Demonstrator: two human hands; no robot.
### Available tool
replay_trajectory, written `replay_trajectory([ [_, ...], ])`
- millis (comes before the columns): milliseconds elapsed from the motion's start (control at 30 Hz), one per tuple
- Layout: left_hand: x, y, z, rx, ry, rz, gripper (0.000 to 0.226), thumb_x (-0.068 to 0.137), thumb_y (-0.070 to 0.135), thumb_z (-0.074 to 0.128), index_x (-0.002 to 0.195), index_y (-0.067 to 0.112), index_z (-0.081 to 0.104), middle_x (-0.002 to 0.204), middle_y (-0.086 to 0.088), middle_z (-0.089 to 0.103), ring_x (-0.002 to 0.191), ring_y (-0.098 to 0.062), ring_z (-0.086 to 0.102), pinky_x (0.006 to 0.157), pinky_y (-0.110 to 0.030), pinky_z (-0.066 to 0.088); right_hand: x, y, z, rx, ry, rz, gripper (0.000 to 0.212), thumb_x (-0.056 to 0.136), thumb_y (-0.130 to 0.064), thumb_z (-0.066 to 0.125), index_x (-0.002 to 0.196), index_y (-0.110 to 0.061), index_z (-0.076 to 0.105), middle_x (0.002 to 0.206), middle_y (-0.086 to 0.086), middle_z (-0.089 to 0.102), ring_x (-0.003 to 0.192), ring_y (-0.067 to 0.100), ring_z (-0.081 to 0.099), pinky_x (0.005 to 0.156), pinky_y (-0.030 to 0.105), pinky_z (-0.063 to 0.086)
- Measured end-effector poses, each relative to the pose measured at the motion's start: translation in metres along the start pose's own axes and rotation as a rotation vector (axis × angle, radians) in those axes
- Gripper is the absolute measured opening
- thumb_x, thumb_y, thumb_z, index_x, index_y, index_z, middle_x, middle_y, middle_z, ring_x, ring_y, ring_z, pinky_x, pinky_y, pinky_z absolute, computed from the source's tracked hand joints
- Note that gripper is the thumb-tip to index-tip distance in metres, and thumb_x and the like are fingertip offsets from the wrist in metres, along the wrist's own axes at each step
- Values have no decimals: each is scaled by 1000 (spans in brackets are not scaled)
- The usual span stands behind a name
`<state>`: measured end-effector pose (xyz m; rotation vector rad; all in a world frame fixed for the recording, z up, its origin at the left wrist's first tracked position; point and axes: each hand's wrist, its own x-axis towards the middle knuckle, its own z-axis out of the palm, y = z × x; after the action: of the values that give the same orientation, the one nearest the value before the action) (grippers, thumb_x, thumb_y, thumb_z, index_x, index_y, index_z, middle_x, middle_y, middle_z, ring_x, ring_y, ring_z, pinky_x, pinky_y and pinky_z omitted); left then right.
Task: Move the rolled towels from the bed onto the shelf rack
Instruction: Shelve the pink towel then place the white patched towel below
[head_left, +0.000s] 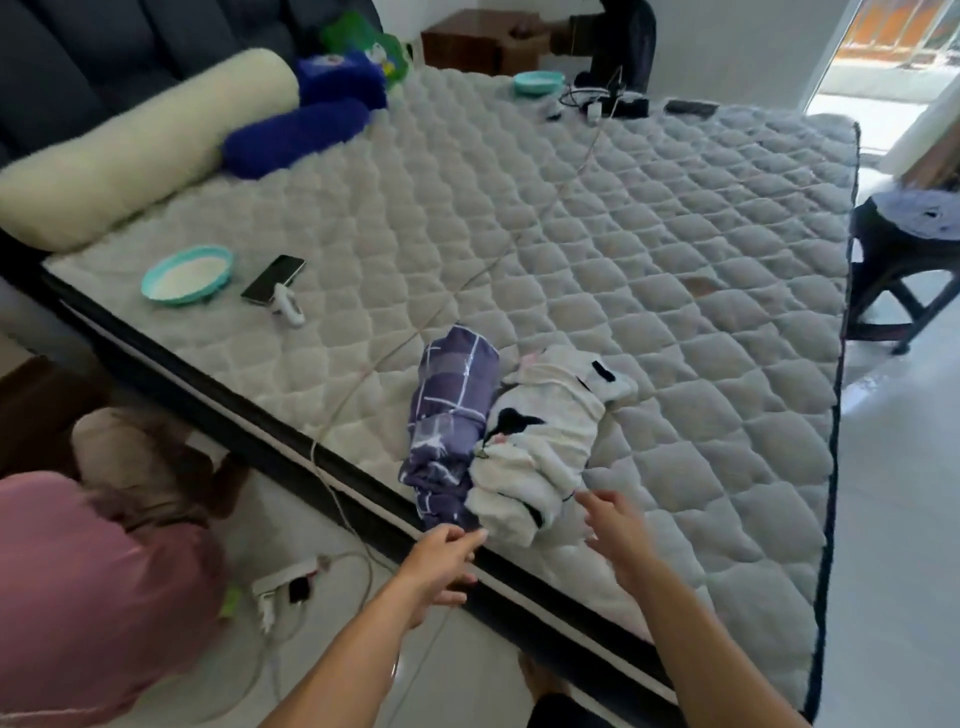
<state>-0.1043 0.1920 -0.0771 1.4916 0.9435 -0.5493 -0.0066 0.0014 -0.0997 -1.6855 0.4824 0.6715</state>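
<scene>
Two rolled towels lie side by side, touching, on the near part of the bed (649, 249), close to its near-left edge. The purple checked towel (449, 421) is on the left; the white towel with black patches (545, 441) is on the right. Their near ends hang close to the mattress border.

Left hand (441, 564) — fingers loosely curled and partly closed, fingertips at the near end of the purple checked towel. Contact appears to be a light touch; a firm grip cannot be confirmed.

Right hand (615, 530) — fingers spread wide, holding nothing, just beside the near end of the white towel.

Other items on the mattress: a teal bowl (187, 274) and a phone (274, 278) at the left, a cream bolster (135, 150) and a blue bolster (296, 137) at the far left, a thin cable (467, 275) crossing the quilting. A person in a pink top (98, 597) crouches on the floor at the near left. A dark stool (904, 270) stands at the right.
</scene>
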Motion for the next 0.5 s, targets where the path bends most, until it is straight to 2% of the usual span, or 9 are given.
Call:
replay_trajectory([
  [33,10,9,0,-53,-10,-35,37,90,40,60,118,17,51,108,-4,57,93,-21,61,68,-36,54,17,-15,2,-24,16,-27,51,88,-32,64,125,2,52,104,7,56,92,23,54,79,36,43],
  [133,31,34,1,-211,-65,-141,37,90,40,60,117,17,49,115,-8,53,107,-29,57,71,-48,56,56,-59,10,-66,36,-64,62,87,-33,66,137,-5,43,120,0,48,122,28,50,85,32,40],
  [167,37,39,0,-252,-86,-164,37,90,40,61,117,16,49,118,-9,53,109,-30,56,71,-50,56,69,-71,14,-56,27,-58,67,85,-33,69,139,-6,40,124,-2,48,125,28,49,86,31,40],
  [267,53,48,1,-342,-113,-223,47,87,40,65,125,17,49,128,-11,55,106,-30,59,72,-53,57,98,-85,26,-75,15,17,78,77,-38,75,140,-7,41,135,7,51,125,30,50,88,33,42],
  [367,62,55,7,-371,-123,-234,37,90,37,62,122,21,53,118,-6,62,102,-27,62,80,-58,54,114,-78,34,-14,5,113,88,69,-38,81,139,-5,41,136,10,52,121,31,52,95,38,45],
  [500,68,63,14,-367,-146,-217,33,90,36,62,121,27,54,117,0,63,106,-29,63,83,-57,53,119,-74,33,68,24,212,78,74,-28,78,137,-4,40,130,12,53,102,28,50,84,39,41],
])
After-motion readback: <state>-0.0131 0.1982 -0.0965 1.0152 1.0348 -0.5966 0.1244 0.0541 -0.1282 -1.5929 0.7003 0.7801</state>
